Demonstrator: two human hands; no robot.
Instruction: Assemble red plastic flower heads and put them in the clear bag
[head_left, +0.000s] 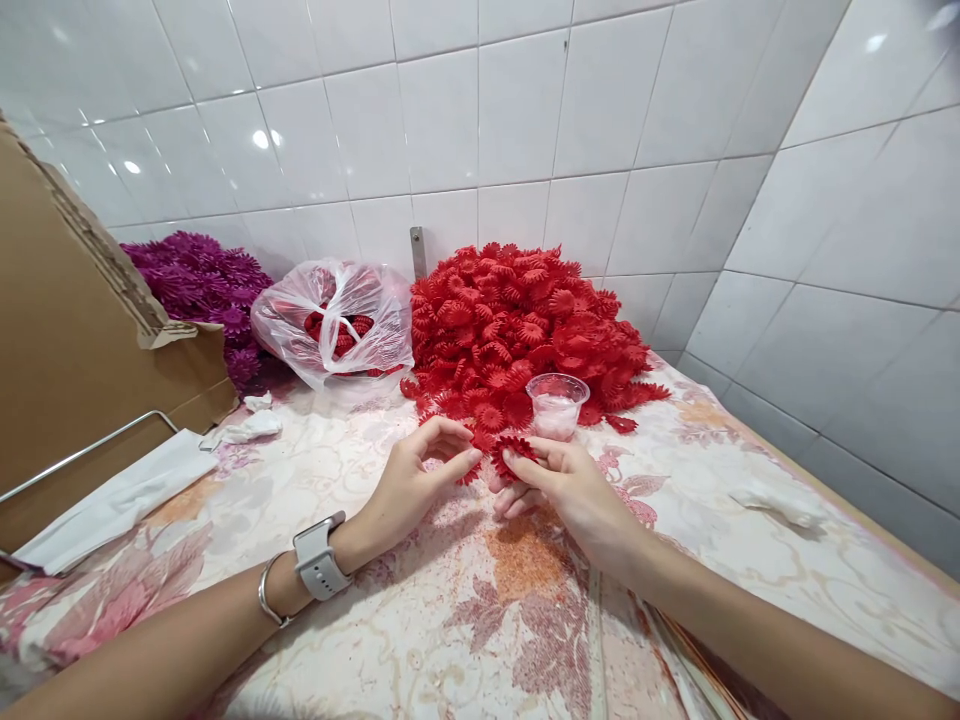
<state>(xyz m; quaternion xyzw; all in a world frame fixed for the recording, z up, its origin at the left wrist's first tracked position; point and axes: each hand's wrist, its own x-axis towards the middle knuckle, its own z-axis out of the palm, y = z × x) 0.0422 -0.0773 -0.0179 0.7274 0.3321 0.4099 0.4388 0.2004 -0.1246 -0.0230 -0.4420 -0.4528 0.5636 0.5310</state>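
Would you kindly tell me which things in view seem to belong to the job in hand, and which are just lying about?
Likely part of the job:
red flower piece, held in the right hand
heap of red flower pieces behind it
clear cup close by

Probably just lying about:
purple heap
clear plastic bag
cardboard box
crumpled white scrap

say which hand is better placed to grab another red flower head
Probably the left hand: it appears to hold nothing and is near the red flower-head pile, while the right hand pinches a red flower head.
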